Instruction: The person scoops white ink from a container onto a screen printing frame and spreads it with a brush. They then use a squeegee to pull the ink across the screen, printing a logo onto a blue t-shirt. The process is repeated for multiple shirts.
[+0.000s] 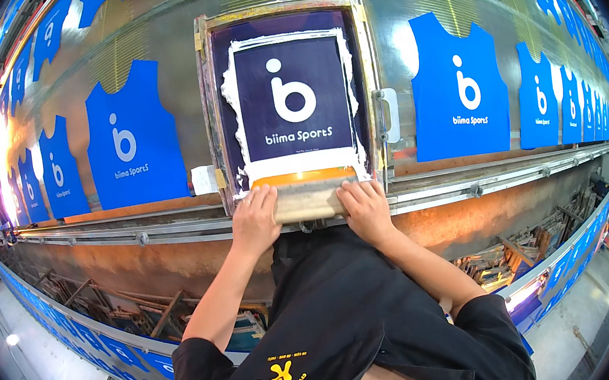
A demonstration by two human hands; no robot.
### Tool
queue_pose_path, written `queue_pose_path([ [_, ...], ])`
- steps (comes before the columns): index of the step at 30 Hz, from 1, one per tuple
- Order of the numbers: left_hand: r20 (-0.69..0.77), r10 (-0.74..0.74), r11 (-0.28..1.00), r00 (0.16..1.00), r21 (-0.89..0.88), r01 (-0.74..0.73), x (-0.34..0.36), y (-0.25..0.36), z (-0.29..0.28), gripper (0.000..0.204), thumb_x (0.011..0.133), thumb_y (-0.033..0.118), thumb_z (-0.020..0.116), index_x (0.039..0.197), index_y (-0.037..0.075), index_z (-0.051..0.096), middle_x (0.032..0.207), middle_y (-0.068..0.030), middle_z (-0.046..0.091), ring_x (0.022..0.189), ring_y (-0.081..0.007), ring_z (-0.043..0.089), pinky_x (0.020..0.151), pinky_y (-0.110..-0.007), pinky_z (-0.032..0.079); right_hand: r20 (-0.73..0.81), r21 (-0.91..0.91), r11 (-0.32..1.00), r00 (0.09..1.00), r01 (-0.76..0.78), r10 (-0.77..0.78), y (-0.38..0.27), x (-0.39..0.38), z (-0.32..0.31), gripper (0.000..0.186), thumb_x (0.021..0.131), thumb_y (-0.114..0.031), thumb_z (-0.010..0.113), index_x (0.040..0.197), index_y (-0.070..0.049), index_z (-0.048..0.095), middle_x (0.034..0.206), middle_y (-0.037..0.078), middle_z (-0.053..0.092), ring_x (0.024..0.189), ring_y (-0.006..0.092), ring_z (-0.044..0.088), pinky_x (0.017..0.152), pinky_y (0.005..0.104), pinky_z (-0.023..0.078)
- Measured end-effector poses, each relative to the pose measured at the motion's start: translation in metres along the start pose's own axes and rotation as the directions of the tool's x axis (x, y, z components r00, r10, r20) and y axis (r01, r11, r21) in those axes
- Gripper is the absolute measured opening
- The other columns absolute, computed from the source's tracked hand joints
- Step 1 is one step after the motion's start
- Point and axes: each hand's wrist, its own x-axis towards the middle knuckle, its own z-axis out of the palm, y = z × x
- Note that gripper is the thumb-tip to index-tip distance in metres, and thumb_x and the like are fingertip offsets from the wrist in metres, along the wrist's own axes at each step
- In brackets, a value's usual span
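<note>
Both my hands grip a wide squeegee [307, 202] with a pale wooden handle and an orange blade. My left hand [255, 217] is closed over its left end, my right hand [366, 207] over its right end. The blade rests at the near end of a framed printing screen [373, 94], against a band of white ink [302, 163]. White ink also rims the dark purple mesh [256, 113], which carries a white logo. Whatever lies beneath the screen is hidden.
Blue sleeveless garment pieces [137, 133] with white prints lie along the long table on both sides, like the one at right [459, 88]. A metal rail [453, 193] follows the near edge. Several wooden frames [522, 249] are stacked below.
</note>
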Motion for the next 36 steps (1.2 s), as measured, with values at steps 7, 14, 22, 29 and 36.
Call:
queue_pose_path([
  [7,0.327,0.028,0.995,0.945,-0.097,0.004,0.081,-0.045,-0.057,0.043,0.081,0.039,0.086,0.113,0.011,0.080,0.104,-0.0118,0.079,0.099,-0.0335,0.075,0.084,-0.047,0.061,0.029,0.073,0.995,0.997,0.071,-0.074,0.034,0.081,-0.040,0.025,0.074,-0.005,0.081,0.097,-0.012,0.073,0.089,0.004,0.072,0.088,0.0261,0.070,0.084,0.0436,0.049],
  [14,0.276,-0.001,1.000,0.961,0.016,-0.003,0.311,-0.116,-0.078,0.043,0.088,0.055,0.079,0.093,0.013,0.082,0.090,-0.0145,0.079,0.091,-0.0365,0.077,0.080,-0.050,0.061,0.007,0.015,0.995,0.995,-0.099,0.099,0.127,0.288,-0.044,0.019,0.088,-0.024,0.086,0.095,-0.010,0.076,0.083,0.011,0.074,0.080,0.0350,0.073,0.078,0.0477,0.057],
  [22,0.150,-0.091,0.996,0.984,-0.004,0.093,0.274,-0.111,-0.035,0.033,0.079,0.041,0.086,0.104,0.019,0.085,0.096,-0.0077,0.081,0.092,-0.0325,0.077,0.080,-0.047,0.060,-0.118,-0.020,1.000,0.993,-0.016,0.014,0.130,0.251,-0.004,0.020,0.084,-0.015,0.087,0.098,-0.009,0.075,0.092,0.009,0.074,0.093,0.0348,0.070,0.083,0.0468,0.054],
  [29,-0.030,-0.017,0.994,0.999,-0.108,0.014,0.084,-0.041,0.000,0.043,0.068,0.016,0.086,0.111,0.014,0.082,0.113,-0.0031,0.082,0.097,-0.0285,0.076,0.083,-0.043,0.063,-0.129,0.004,1.000,0.992,-0.009,0.010,0.039,0.079,0.004,0.037,0.068,-0.001,0.075,0.104,-0.008,0.070,0.105,0.008,0.072,0.099,0.0297,0.065,0.091,0.0443,0.049],
  [36,0.188,0.012,0.997,0.982,-0.076,0.003,0.141,-0.065,-0.039,0.038,0.076,0.033,0.089,0.108,0.013,0.082,0.106,-0.0083,0.082,0.097,-0.0316,0.076,0.083,-0.044,0.062,-0.106,0.014,1.000,0.994,0.027,-0.026,0.066,0.131,-0.022,0.031,0.069,-0.005,0.084,0.096,-0.013,0.071,0.087,0.004,0.069,0.088,0.0278,0.068,0.082,0.0433,0.047],
])
